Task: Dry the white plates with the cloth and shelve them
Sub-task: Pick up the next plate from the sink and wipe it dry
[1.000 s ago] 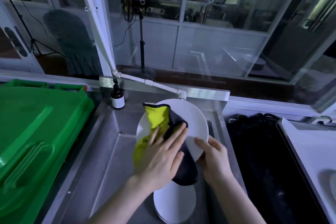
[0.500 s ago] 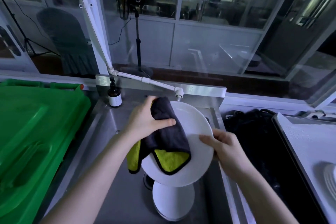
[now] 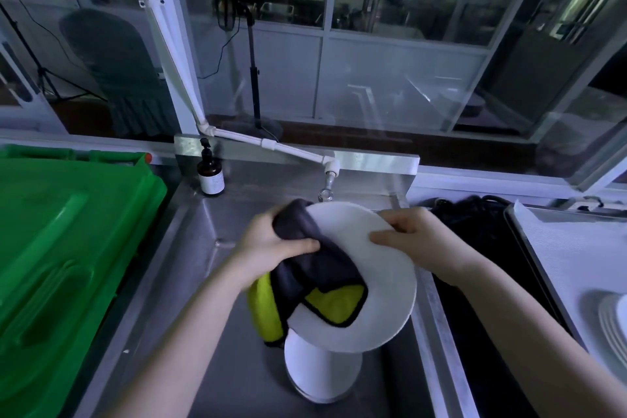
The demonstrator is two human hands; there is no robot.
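Plate mid-wipe, held tilted over the sink!

The left hand (image 3: 271, 241) clamps the bunched dark grey and yellow microfibre cloth (image 3: 319, 278) against the round white ceramic plate (image 3: 383, 292) at the plate's ten o'clock. The right hand (image 3: 417, 241) pinches the rim near one o'clock, thumb on the face. The plate hangs above the stainless steel sink (image 3: 210, 282), directly over more white plates (image 3: 322, 373) at six o'clock. Danger here: that rim pinch looks thin, and if the plate is wet a hard sweep could twist it loose, dropping it onto the crockery below and chipping both. The cloth's loose yellow tail could snag too.
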